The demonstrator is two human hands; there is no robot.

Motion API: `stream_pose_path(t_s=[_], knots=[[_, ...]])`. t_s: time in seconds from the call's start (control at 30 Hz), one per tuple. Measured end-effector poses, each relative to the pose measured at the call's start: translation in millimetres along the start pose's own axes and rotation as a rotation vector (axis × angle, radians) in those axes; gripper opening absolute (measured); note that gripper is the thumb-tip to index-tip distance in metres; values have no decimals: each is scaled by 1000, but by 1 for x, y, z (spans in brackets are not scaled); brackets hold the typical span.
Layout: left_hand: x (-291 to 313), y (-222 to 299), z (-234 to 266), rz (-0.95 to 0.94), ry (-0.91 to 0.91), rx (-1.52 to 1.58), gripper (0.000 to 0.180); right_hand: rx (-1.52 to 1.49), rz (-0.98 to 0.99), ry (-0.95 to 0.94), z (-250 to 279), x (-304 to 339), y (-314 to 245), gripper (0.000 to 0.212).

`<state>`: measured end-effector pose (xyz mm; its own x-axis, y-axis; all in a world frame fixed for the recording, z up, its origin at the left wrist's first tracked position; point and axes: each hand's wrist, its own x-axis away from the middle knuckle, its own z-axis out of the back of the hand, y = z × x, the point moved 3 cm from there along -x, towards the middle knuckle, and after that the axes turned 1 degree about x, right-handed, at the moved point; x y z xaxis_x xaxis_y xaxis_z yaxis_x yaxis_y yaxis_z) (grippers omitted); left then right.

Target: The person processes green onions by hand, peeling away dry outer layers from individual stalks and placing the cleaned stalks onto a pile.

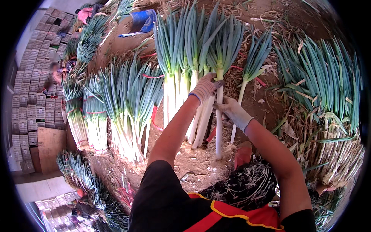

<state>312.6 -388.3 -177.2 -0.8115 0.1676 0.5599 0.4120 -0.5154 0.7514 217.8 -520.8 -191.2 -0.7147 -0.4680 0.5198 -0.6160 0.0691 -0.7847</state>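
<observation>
"Firstly, where is the onion stalk (pixel 219 129), and how is it held?"
"Upright in the left grip (pixel 205 88), which is closed on its upper pale stem. The right grip (pixel 235 112) touches it just below; whether that one closes fully, I cannot tell."
"Step in hand?"
"Apparently single-stalk handling, beside standing onions (pixel 183 63) left of the grip. Next move likely calls for steady stem support."
"Obscured?"
"Some left fingertips. The left forearm (pixel 174 129) covers lower stems; root contact with the ground (pixel 189 164) is unclear."
</observation>
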Motion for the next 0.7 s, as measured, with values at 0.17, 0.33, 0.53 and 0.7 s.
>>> stream_pose_path(t_s=[0.17,0.33,0.53,0.7], knots=[[5,-28,36,-379,511,-866,50,-333,160,-15,7,34,-57,39],[-18,-81,29,-588,478,-946,50,-446,343,73,8,94,-129,32],[-16,-77,26,-542,339,-934,50,-278,381,154,-16,84,-129,40],[49,-74,40,-221,294,-407,31,-205,276,120,-11,14,-58,36]])
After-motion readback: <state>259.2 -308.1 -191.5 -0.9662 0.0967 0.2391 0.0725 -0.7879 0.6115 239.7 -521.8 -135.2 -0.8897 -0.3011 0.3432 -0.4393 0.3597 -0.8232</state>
